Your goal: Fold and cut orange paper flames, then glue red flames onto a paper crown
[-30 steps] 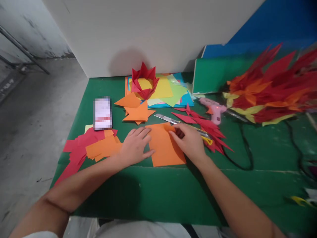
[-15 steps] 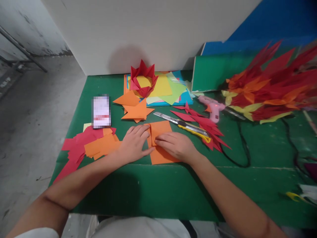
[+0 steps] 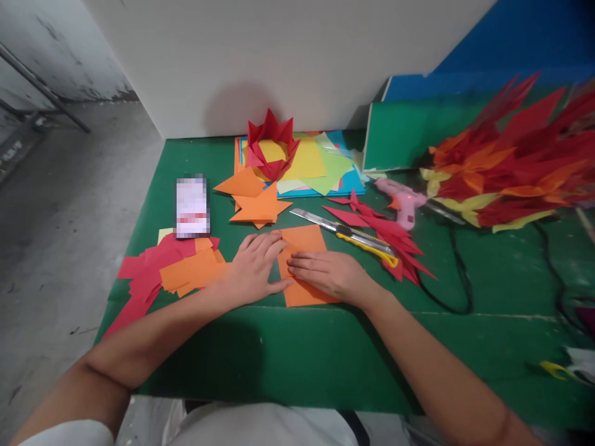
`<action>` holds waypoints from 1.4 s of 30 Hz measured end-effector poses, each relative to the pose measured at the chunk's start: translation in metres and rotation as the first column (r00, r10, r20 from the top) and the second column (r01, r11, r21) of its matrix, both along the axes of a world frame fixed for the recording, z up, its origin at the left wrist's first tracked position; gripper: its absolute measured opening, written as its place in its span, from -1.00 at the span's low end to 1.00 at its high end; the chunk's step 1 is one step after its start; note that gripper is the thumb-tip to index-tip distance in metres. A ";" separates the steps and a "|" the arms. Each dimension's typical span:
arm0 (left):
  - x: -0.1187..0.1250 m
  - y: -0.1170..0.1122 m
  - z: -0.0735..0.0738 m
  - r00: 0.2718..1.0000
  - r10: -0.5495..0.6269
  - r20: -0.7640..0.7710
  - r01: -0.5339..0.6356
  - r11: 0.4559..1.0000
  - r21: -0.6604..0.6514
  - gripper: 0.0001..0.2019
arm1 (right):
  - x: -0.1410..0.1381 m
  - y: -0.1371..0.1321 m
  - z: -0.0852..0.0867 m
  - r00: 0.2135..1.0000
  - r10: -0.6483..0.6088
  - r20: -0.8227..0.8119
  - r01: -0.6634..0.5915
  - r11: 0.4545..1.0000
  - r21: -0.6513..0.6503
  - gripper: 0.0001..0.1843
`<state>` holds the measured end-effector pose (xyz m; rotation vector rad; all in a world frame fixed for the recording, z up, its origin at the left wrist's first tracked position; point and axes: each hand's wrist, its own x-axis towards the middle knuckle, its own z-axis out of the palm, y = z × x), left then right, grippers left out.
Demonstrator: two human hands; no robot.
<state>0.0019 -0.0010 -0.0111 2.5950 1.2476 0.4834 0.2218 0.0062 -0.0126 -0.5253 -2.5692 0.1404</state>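
An orange sheet of paper (image 3: 304,238) lies on the green table in front of me. My left hand (image 3: 256,265) rests along its left edge, thumb apart from the stretched fingers, fingertips on the upper left corner. Flat across the middle of the sheet lies my right hand (image 3: 332,275), its fingers extended and pressing down, hiding part of the paper. Just beyond my right hand is a utility knife (image 3: 346,230) with a yellow handle and its blade out. Folded orange paper pieces (image 3: 258,204) sit behind the sheet.
Orange strips (image 3: 188,272) and red strips (image 3: 153,266) lie left, below a phone (image 3: 192,207). A red paper ring (image 3: 283,133) stands on coloured sheets (image 3: 309,158). Right are red pointed pieces (image 3: 404,238), a pink glue gun (image 3: 404,201) with a cord, and a large flame-like paper piece (image 3: 506,161).
The raised flap under my right fingertips now lies flat. My right fingers have gone from gripping its edge to lying straight on the paper. My left hand has barely moved.
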 end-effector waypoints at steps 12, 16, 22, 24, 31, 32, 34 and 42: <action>0.000 -0.001 0.002 0.998 0.001 -0.061 -0.003 0.999 -0.037 -0.39 | 0.003 0.001 -0.003 0.999 0.036 -0.010 -0.036 0.996 -0.085 -0.75; 0.001 -0.002 0.002 0.998 0.013 -0.065 -0.016 0.999 -0.045 -0.38 | 0.003 0.002 -0.004 0.999 0.044 -0.019 -0.046 0.995 -0.088 -0.76; 0.001 -0.002 0.002 0.998 0.015 -0.064 -0.018 0.998 -0.054 -0.38 | 0.003 0.002 -0.004 0.998 0.056 -0.015 -0.057 0.995 -0.080 -0.77; 0.001 -0.002 0.002 0.998 0.023 -0.066 -0.027 0.998 -0.050 -0.38 | 0.004 0.002 -0.004 0.998 0.062 -0.009 -0.062 0.996 -0.067 -0.77; 0.001 -0.003 0.001 0.997 0.038 -0.071 -0.042 0.998 -0.051 -0.38 | 0.005 0.001 -0.004 0.999 0.044 0.024 -0.042 0.995 -0.093 -0.74; 0.001 -0.003 0.001 0.997 0.035 -0.067 -0.038 0.998 -0.053 -0.39 | 0.005 0.001 -0.004 0.999 0.041 0.028 -0.038 0.995 -0.097 -0.74; 0.001 -0.003 0.001 0.998 0.028 -0.060 -0.032 0.998 -0.060 -0.41 | 0.005 0.001 -0.005 0.999 0.036 0.023 -0.033 0.994 -0.100 -0.74; 0.001 -0.003 0.001 0.998 0.022 -0.060 -0.025 0.998 -0.053 -0.42 | 0.004 0.002 -0.005 0.998 0.058 -0.007 -0.058 0.990 -0.129 -0.73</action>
